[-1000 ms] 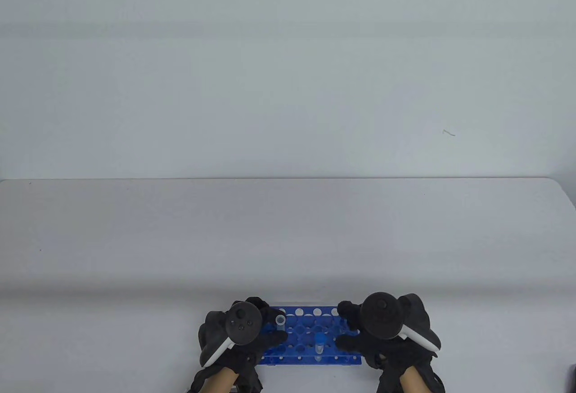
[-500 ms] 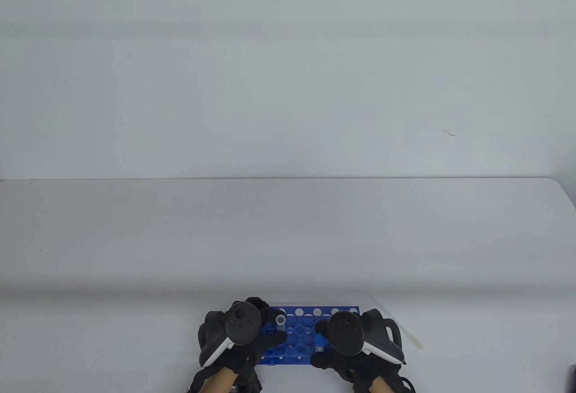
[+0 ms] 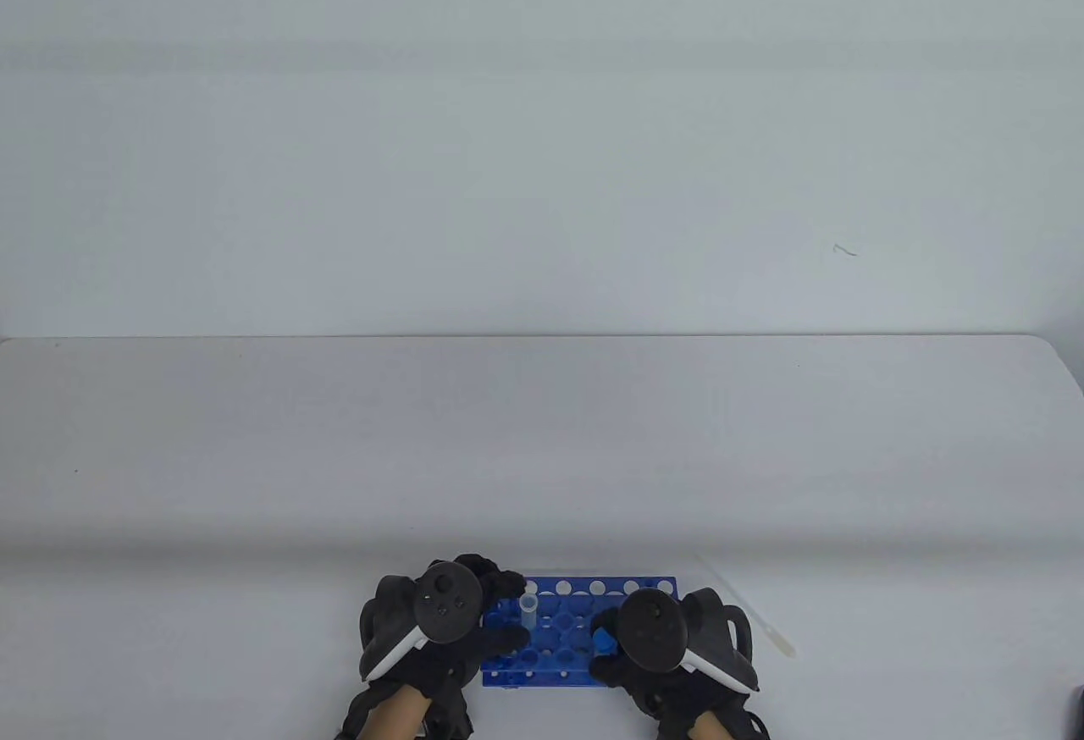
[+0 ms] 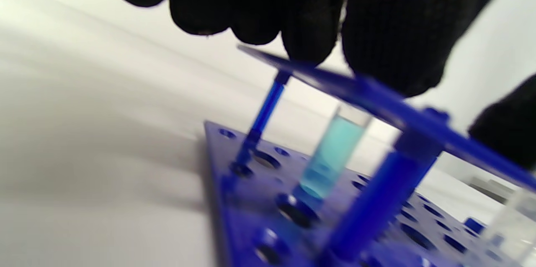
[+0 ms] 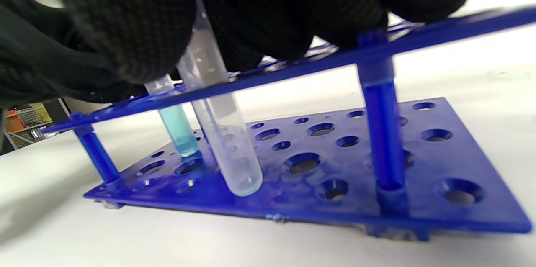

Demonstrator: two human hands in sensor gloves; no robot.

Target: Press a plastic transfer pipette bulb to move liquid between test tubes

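A blue test tube rack [image 3: 584, 665] stands at the table's near edge. An open tube [image 3: 529, 604] with teal liquid [image 4: 331, 158] stands in its left part. A clear tube [image 5: 226, 141] with a blue cap [image 3: 603, 643] stands in the front row, tilted. My left hand [image 3: 506, 615] holds the rack's left end, fingers [image 4: 310, 28] on the top plate. My right hand [image 3: 606, 648] grips the top of the capped tube, fingers [image 5: 125, 28] around it. The plastic pipette [image 3: 775, 638] lies on the table right of the rack, in neither hand.
The white table [image 3: 542, 452] stretches far behind the rack to a pale wall. The rack's other holes [image 5: 320, 129] hold nothing. A dark object [image 3: 1077, 710] shows at the bottom right edge.
My right hand moved left from the rack's right end onto the blue-capped tube, uncovering the pipette on the table. My left hand shifted slightly left at the rack's end.
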